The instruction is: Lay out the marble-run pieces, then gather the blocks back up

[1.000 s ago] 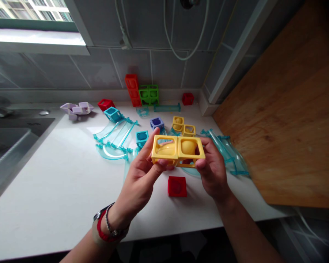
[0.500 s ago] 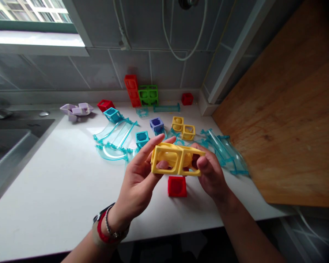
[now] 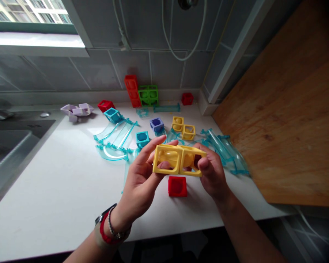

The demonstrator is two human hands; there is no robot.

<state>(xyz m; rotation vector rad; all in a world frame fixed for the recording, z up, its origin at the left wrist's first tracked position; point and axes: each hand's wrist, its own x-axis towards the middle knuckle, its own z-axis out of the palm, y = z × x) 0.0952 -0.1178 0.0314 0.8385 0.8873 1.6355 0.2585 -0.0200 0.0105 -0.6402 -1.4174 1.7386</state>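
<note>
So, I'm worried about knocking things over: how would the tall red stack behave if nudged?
The red stack would probably tip if pushed near its top, being tall and narrow. It is likely light for its size, as its block faces look cut out. The green blocks close beside it might brace its lower part.

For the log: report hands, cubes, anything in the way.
Left hand and right hand gripping yellow open-frame cube pair. Pair held above white countertop. Red cube below in view, clear of hands.
</note>
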